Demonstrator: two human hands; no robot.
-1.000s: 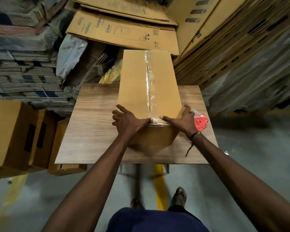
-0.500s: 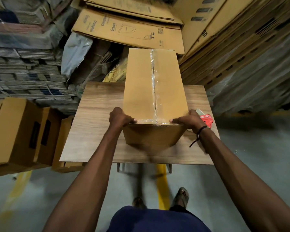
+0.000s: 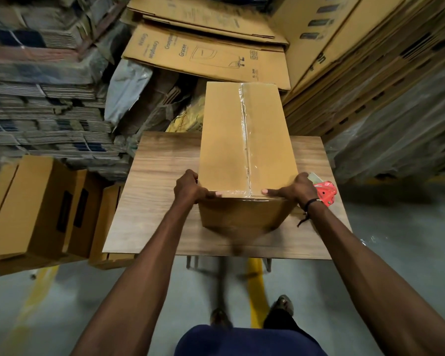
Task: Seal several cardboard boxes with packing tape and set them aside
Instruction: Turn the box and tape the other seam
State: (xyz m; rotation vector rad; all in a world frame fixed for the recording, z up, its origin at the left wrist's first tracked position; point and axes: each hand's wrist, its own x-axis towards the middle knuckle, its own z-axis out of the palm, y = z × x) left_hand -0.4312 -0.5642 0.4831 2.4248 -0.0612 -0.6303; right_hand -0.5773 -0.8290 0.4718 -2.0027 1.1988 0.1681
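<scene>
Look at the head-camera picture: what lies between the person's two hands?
In the head view, the near end of the taped cardboard box lies between the left hand and the right hand, which grip its corners; clear tape runs along its seam.

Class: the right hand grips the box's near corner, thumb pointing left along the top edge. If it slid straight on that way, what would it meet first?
Probably the tape at the seam of the box, then the left hand.

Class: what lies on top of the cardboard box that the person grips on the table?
A strip of clear packing tape runs along the top seam of the cardboard box, and both thumbs rest on the near edge. What is inside is hidden.
</scene>
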